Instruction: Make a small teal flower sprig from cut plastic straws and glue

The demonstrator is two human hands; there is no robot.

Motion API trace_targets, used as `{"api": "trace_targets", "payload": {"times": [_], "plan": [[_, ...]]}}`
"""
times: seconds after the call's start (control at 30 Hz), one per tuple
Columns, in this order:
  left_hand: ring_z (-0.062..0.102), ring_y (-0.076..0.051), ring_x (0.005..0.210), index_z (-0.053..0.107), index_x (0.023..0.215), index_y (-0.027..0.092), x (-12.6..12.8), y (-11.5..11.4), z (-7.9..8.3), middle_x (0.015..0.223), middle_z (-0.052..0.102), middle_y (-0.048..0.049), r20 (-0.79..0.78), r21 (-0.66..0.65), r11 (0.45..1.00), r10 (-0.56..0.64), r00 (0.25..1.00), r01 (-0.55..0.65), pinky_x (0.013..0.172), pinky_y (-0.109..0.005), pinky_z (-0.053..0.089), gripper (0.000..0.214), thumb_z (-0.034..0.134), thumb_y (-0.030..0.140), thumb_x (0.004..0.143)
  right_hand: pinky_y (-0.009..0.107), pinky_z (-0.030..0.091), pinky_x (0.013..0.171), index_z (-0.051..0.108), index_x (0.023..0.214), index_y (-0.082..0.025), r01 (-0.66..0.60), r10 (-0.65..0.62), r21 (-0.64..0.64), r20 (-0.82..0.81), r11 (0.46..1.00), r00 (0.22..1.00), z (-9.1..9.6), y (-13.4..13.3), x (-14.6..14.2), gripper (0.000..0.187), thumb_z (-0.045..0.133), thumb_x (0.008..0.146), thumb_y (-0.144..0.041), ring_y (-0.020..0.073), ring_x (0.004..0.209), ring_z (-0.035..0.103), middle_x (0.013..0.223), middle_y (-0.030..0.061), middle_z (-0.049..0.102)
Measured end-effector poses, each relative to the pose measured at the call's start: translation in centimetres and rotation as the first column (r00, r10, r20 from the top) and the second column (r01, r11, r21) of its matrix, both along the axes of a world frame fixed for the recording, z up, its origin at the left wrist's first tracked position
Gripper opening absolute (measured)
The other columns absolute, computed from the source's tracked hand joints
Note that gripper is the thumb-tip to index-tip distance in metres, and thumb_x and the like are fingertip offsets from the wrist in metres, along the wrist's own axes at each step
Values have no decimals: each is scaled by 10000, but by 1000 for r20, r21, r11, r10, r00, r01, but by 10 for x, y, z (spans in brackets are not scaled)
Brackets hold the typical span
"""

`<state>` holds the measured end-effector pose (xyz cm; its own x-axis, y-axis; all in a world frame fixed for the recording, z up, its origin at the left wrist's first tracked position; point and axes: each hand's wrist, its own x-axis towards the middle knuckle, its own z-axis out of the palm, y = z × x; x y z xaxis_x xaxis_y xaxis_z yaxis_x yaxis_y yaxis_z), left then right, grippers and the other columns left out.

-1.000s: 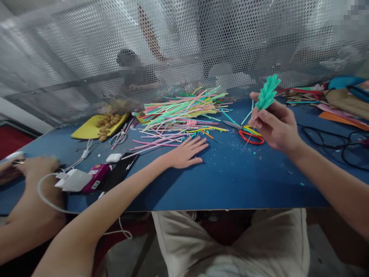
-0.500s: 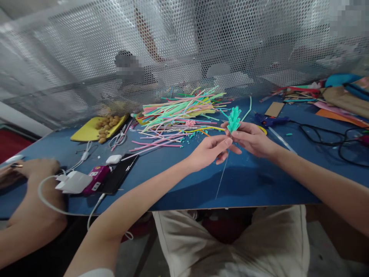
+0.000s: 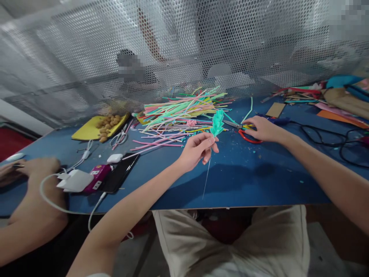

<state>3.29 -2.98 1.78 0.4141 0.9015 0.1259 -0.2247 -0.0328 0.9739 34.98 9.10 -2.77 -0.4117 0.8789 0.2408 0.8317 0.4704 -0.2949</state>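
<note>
My left hand [image 3: 198, 150] pinches the base of a turquoise flower of fuzzy pipe cleaner pieces [image 3: 218, 123], held upright above the table. From under the fingers a thin wire [image 3: 206, 179] hangs down toward the table's front edge. To the right, my right hand [image 3: 263, 129] has its fingers on the handles of a pair of scissors [image 3: 250, 138] with red and yellow grips. The metal blades point left, toward the flower. Part of the handles is hidden under the fingers.
A heap of pastel pipe cleaners [image 3: 181, 107] lies behind, with a small pink flower [image 3: 191, 122]. At left are a phone [image 3: 122, 173], a purple power strip [image 3: 98, 179] and another person's arm [image 3: 43, 192]. Black cable [image 3: 319, 134] loops at right. A perforated metal panel [image 3: 178, 46] stands behind.
My right hand has let go of the flower and moved right to the scissors, now showing under its fingers. My left hand has shifted slightly left with the flower.
</note>
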Motion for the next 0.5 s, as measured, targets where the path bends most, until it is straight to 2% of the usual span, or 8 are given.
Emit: {"api": "trace_targets", "payload": {"times": [0.13,0.2,0.3,0.4,0.5], "plan": [[361,2,358,677,929,151,-9,1,-4,628,565,53,39,21,999,23,999,-24,365,-152,259,277,738,419,897,415,527,952,652,1270,-149,28,-15,-110,123,994,992,-6,9,9,504,604,847,-418,321,1083,686,1209,167,712],[293,13,369,681,932,155,-11,3,-6,601,485,73,54,13,999,35,998,-36,386,-148,227,283,744,428,890,388,532,885,627,1276,-151,97,-74,-130,166,987,983,-4,8,6,517,613,839,-427,310,1027,702,1170,160,726],[249,10,386,679,943,166,-14,5,-6,607,441,77,51,17,999,39,998,-40,400,-154,198,296,739,452,894,361,507,707,625,1190,-150,194,-158,-147,228,970,961,0,6,0,480,655,799,-427,295,844,706,1002,144,748],[244,5,394,673,955,171,-17,5,-4,619,427,74,54,37,999,30,998,-32,407,-158,187,299,711,466,922,343,437,600,626,1108,-146,195,-174,-57,267,979,948,0,4,-3,454,714,735,-389,279,713,663,900,137,729],[241,2,398,667,960,163,-18,5,-3,622,424,74,85,37,999,32,996,-35,404,-154,197,312,703,471,930,327,414,602,644,1013,-164,170,-178,55,188,984,966,-3,4,0,377,759,686,-312,232,673,618,881,129,718]]}}
